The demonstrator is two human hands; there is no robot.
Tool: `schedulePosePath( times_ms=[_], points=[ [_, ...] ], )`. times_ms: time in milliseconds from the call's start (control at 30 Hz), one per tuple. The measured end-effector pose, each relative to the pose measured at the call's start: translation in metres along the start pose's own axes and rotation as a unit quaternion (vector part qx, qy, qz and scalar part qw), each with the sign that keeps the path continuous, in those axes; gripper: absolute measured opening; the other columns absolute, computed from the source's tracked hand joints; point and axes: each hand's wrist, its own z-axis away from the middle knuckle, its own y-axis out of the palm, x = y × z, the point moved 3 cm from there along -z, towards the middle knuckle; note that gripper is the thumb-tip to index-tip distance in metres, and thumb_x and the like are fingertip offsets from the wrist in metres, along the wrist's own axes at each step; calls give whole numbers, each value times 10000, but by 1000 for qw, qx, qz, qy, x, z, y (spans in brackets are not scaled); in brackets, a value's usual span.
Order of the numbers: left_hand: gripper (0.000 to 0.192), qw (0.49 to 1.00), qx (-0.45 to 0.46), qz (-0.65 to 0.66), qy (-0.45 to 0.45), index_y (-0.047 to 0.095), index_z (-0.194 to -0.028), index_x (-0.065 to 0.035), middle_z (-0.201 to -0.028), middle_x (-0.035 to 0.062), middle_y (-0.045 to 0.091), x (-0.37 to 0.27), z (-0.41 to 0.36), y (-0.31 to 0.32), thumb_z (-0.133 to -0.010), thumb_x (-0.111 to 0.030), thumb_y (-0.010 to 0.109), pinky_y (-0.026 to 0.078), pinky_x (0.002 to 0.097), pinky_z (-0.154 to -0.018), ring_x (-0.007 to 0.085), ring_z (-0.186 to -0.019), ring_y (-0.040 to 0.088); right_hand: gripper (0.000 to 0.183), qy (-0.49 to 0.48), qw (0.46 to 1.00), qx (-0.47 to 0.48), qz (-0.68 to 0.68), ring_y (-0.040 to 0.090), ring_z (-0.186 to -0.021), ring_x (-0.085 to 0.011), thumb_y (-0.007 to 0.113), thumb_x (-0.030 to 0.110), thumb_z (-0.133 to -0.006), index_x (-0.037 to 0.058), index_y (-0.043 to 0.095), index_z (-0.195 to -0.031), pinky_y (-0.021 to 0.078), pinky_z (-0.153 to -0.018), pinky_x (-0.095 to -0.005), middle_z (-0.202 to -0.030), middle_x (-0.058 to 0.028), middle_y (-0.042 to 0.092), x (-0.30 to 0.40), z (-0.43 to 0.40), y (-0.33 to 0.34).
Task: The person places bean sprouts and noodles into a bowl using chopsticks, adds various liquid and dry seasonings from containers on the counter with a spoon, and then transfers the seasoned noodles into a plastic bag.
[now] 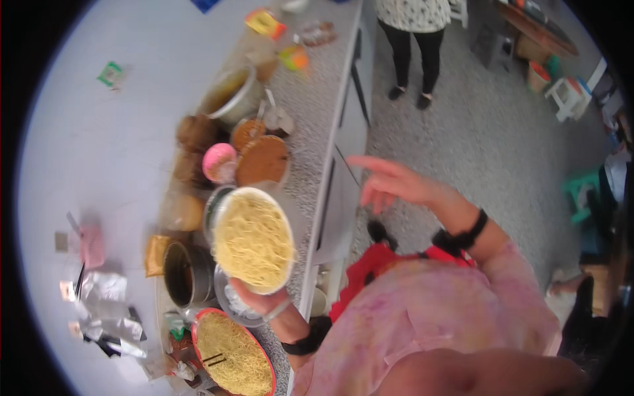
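My left hand (257, 299) grips the near rim of a white bowl (289, 270), which is heaped with yellow noodles (253, 240) and held up over the counter. My right hand (386, 183) is raised beyond the counter's front edge, above the floor, with nothing in it; its index finger is stretched out and the others are partly curled. Below and nearer lies a red-rimmed tray (268, 354) of noodles with a pair of dark sticks on top. Beside my left hand stands a bowl (237, 319) with whitish contents, partly hidden.
A dark pot (171, 272) stands by the wall. Farther along the speckled counter (317, 123) are containers of orange-brown sauce (262, 163), a pink bowl (219, 159), a large pot (250, 94) and packets. Another person (413, 44) stands on the floor ahead; stools (567, 101) are at right.
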Motion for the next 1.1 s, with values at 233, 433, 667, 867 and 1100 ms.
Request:
schedulePosePath(
  times_ms=[233, 433, 667, 867, 1100],
  points=[
    [610, 996, -50, 0, 69, 335, -1339, -63, -1332, 128, 406, 55, -120, 13, -876, -452, 412, 406, 446, -943, 305, -1166, 450, 298, 4, 905, 75, 420, 611, -667, -121, 535, 310, -846, 68, 638, -986, 480, -617, -343, -750, -57, 632, -70, -131, -108],
    [618, 999, -29, 12, 43, 307, -1350, -48, -1347, 143, 379, 86, -203, 78, -902, -471, 346, 380, 424, -967, 308, -1182, 429, 230, 163, 970, -73, 165, 588, -520, -137, 546, 233, -831, 38, 634, -915, 471, -465, -292, -665, -73, 603, -122, -219, -236],
    [606, 996, -77, -24, 46, 303, -1350, -47, -1346, 147, 375, 142, -247, 152, -903, -455, 331, 373, 420, -968, 308, -1179, 427, 356, 155, 973, -154, 67, 568, -477, -152, 541, 227, -835, 32, 533, -1133, 418, -399, -266, -638, -68, 573, -117, -397, -335],
    [569, 978, -180, -25, 105, 358, -1321, -51, -1310, 125, 422, 208, -292, 188, -903, -438, 347, 399, 393, -938, 271, -1142, 461, 512, 45, 978, -198, 38, 507, -442, -126, 556, 243, -835, 42, 405, -1281, 379, -381, -258, -636, -62, 550, -87, -545, -417],
    [593, 953, -277, -1, 122, 342, -1334, -79, -1321, 114, 408, 276, -333, 219, -890, -473, 354, 409, 416, -938, 277, -1152, 454, 453, 20, 991, -24, 131, 602, -745, -207, 689, 286, -645, 7, 624, -996, 486, -645, -310, -846, -130, 628, -41, -611, -418]
  ],
)
